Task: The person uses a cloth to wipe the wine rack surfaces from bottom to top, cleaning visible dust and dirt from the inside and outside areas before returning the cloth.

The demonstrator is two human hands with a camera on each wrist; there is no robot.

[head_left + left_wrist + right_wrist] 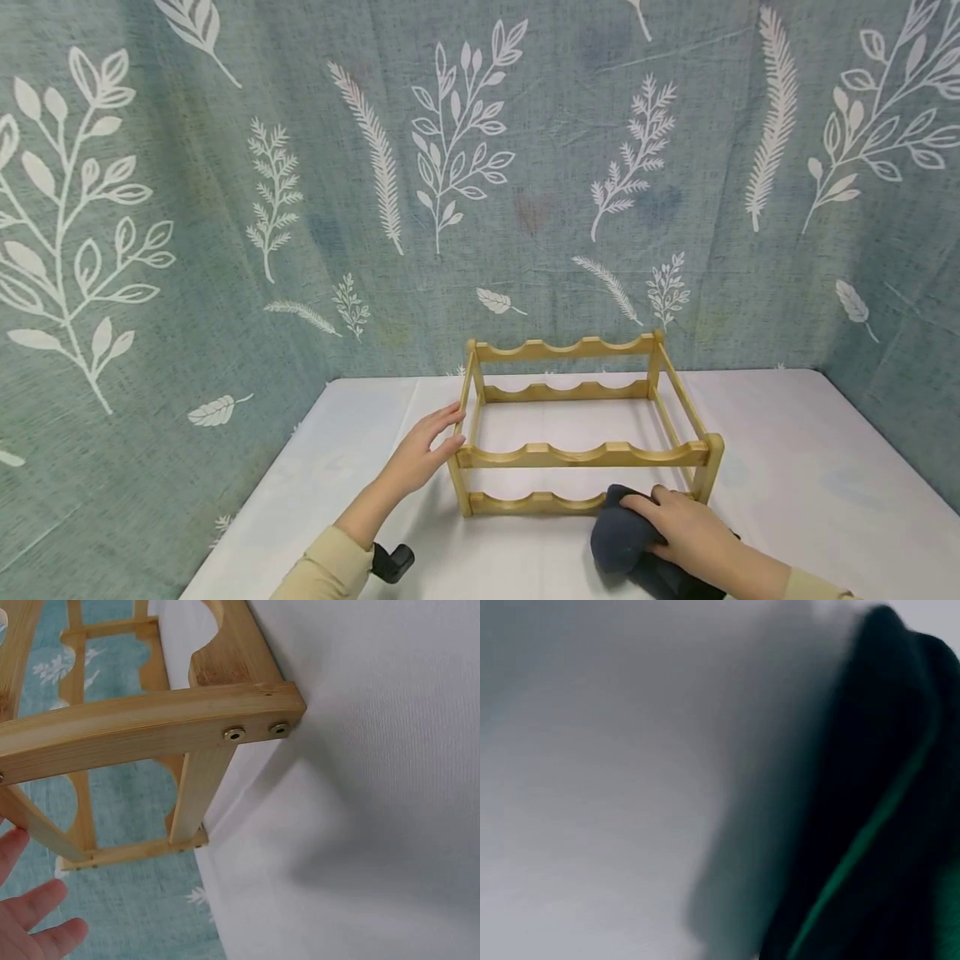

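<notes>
A light wooden rack (585, 455) with scalloped bars stands on the white tabletop. My left hand (423, 450) touches the upper left side rail near the front corner, its fingers extended and spread. In the left wrist view some fingers (37, 904) show beside the rack's end frame (150, 724); the thumb is out of that view. My right hand (693, 533) grips a bunched dark navy cloth (622, 533) at the rack's front lower right. The cloth (877, 780) fills the right of the right wrist view, blurred, with a green edge; no fingers show there.
Grey-green fabric (540, 167) with white leaf prints hangs behind and along both sides of the white tabletop (787, 483). A black device (393, 562) sits at my left wrist, by the sleeve cuff.
</notes>
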